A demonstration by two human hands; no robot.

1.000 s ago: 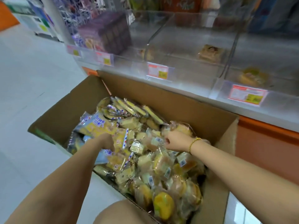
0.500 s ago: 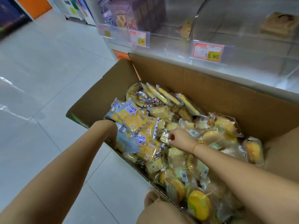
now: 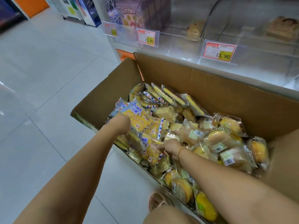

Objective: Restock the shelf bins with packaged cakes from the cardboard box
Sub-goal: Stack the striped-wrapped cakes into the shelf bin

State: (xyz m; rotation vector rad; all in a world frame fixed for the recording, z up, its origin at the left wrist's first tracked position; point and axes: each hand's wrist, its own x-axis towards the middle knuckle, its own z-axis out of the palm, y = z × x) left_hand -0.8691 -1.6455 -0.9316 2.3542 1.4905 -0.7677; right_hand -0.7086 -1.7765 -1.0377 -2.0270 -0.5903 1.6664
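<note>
We are at the gathering step. Both arms reach into the open brown cardboard box [image 3: 210, 94], which stands on the floor just below the shelf and is heaped with packaged cakes [image 3: 215, 139] in clear and yellow wrappers. At the 9 o'clock side of the heap our left hand [image 3: 120, 123] holds a yellow blue-lettered cake packet [image 3: 135, 116], its grip curled round the packet's near end. Toward 6 o'clock our right hand [image 3: 168, 147], with a gold bead bracelet [image 3: 180, 153] at the wrist, rests its fingertips on a yellow packet with a red-and-blue striped edge [image 3: 152, 153].

To do this well, we judge it best to collect only matching packets and stack them flat in one hand. We would hold them by the sealed ends so the soft cake is not squashed, then lift clear of the box wall before turning to the clear plastic shelf bins [image 3: 258, 62] at 1 o'clock.

We cannot tell whether the right grip pinches its packet or merely touches it, as the thumb is out of sight. The left fingers are covered by wrappers. The bins look hazy and their few contents are blurred. The orange price labels [image 3: 219, 51] are only partly legible. Our right arm hides the box's corner at 5 o'clock.
</note>
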